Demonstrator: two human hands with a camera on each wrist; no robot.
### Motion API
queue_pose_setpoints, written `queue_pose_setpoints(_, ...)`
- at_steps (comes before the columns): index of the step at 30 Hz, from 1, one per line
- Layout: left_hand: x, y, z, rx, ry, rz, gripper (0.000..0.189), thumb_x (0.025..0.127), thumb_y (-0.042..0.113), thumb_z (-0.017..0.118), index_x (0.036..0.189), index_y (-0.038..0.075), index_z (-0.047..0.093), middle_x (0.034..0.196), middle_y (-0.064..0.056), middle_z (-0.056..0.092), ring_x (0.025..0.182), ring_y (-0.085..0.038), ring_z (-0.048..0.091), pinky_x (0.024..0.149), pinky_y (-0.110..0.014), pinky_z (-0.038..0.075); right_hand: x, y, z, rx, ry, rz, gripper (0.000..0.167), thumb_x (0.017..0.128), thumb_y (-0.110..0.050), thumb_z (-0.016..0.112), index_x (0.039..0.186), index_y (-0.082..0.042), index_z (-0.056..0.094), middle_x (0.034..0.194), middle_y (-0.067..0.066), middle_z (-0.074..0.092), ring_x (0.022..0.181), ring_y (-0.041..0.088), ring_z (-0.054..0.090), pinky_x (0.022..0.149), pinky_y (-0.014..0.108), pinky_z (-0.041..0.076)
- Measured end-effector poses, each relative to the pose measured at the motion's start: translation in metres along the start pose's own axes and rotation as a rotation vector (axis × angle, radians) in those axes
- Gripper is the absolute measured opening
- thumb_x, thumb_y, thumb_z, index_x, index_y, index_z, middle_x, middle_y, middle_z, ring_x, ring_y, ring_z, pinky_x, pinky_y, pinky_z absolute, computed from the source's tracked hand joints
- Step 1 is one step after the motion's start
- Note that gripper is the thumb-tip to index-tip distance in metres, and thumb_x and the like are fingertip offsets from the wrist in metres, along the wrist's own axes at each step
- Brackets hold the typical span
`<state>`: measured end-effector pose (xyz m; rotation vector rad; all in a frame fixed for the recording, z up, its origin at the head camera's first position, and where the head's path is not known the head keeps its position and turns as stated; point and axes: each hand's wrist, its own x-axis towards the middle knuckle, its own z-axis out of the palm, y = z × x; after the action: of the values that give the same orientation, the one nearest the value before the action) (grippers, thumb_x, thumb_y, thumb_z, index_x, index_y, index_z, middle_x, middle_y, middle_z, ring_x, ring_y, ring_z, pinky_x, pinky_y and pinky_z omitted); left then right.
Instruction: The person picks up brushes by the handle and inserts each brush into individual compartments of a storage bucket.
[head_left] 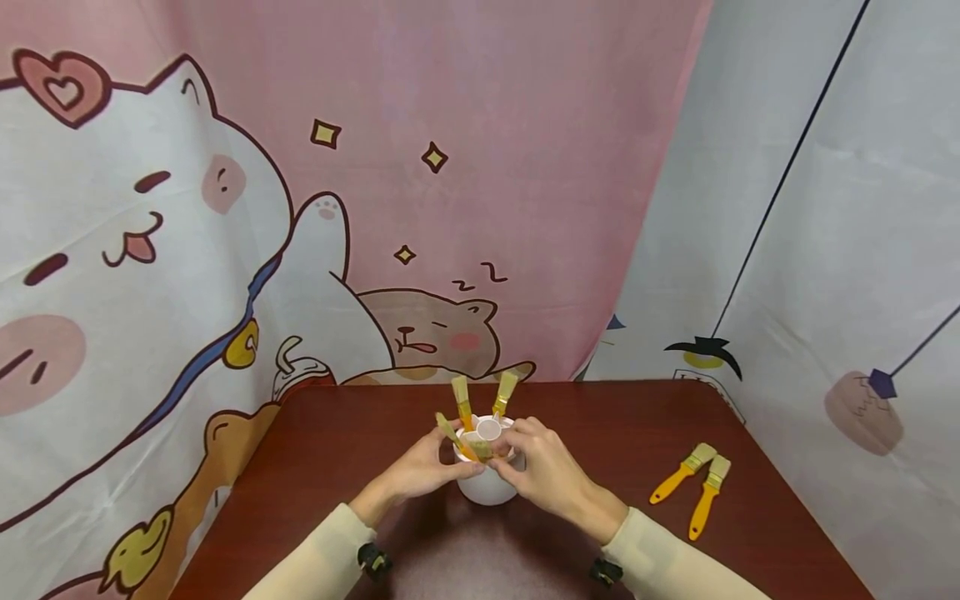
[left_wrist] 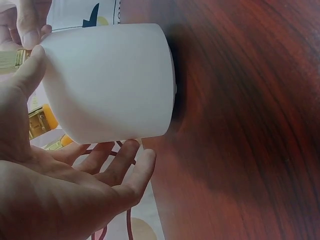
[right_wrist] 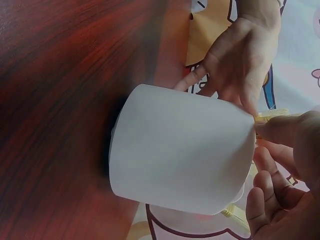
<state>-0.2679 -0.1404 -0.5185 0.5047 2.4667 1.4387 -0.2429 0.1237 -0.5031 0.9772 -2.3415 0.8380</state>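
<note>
A white round holder point(head_left: 487, 490) with an inner divider stands on the table in front of me, several paintbrushes leaning in it. Two brushes, one of them a back brush point(head_left: 506, 393), rise bristles up at the rear, and a third brush point(head_left: 447, 427) tilts left. My left hand point(head_left: 408, 473) holds the holder's left side, thumb at the rim and fingers along the wall point(left_wrist: 110, 82). On the other side, my right hand point(head_left: 553, 471) pinches a paintbrush point(head_left: 480, 449) near its metal band, low over the front rim. Its handle is mostly hidden.
Two more paintbrushes with yellow-orange handles, a left one point(head_left: 682, 473) and a right one point(head_left: 709, 497), lie on the table's right side. The dark red wooden table point(head_left: 360, 417) ends against a printed cartoon curtain point(head_left: 525, 208) behind and at the sides.
</note>
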Motion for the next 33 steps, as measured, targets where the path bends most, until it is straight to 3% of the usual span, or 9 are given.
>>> queue_pose_setpoints(10, 0.001, 0.000, -0.001, -0.003, 0.006, 0.003, 0.097, 0.099, 0.047, 0.093, 0.175, 0.005, 0.047, 0.171, -0.021, 0.061, 0.160, -0.048, 0.056, 0.128, -0.080, 0.043, 0.000, 0.002, -0.002, 0.007, 0.001, -0.012, 0.021, 0.090, -0.011, 0.101, 0.105, -0.013, 0.086, 0.097, -0.001, 0.078, 0.090, 0.017, 0.072, 0.074, 0.022, 0.061)
queue_pose_setpoints(14, 0.002, 0.000, 0.000, -0.030, 0.003, 0.011, 0.095, 0.100, 0.045, 0.093, 0.174, 0.007, 0.049, 0.166, -0.019, 0.065, 0.157, -0.045, 0.059, 0.127, -0.077, 0.046, 0.000, 0.002, -0.005, 0.014, 0.015, 0.001, 0.024, 0.090, -0.009, 0.101, 0.108, -0.011, 0.086, 0.098, 0.000, 0.078, 0.088, 0.016, 0.072, 0.071, 0.020, 0.060)
queue_pose_setpoints(21, 0.002, 0.001, 0.002, -0.065, 0.016, -0.001, 0.096, 0.098, 0.043, 0.094, 0.174, 0.007, 0.049, 0.164, -0.018, 0.067, 0.157, -0.044, 0.058, 0.129, -0.076, 0.044, -0.004, 0.004, -0.014, -0.013, 0.048, 0.006, 0.028, 0.088, -0.011, 0.103, 0.111, -0.014, 0.087, 0.097, 0.000, 0.077, 0.088, 0.015, 0.072, 0.076, 0.027, 0.062)
queue_pose_setpoints(29, 0.001, 0.002, 0.007, -0.091, 0.035, 0.004, 0.096, 0.098, 0.041, 0.095, 0.175, 0.008, 0.048, 0.167, -0.018, 0.065, 0.162, -0.045, 0.053, 0.133, -0.076, 0.039, -0.012, 0.009, -0.027, -0.010, 0.055, 0.057, 0.028, 0.089, -0.010, 0.103, 0.113, -0.012, 0.087, 0.099, 0.001, 0.078, 0.089, 0.014, 0.072, 0.077, 0.034, 0.065)
queue_pose_setpoints(33, -0.001, 0.005, 0.010, -0.116, 0.046, 0.019, 0.099, 0.097, 0.040, 0.096, 0.176, 0.007, 0.045, 0.166, -0.016, 0.066, 0.158, -0.042, 0.058, 0.131, -0.073, 0.043, -0.017, 0.013, -0.033, -0.033, 0.063, 0.091, 0.028, 0.089, -0.011, 0.103, 0.112, -0.012, 0.087, 0.100, -0.002, 0.078, 0.089, 0.012, 0.071, 0.079, 0.030, 0.064)
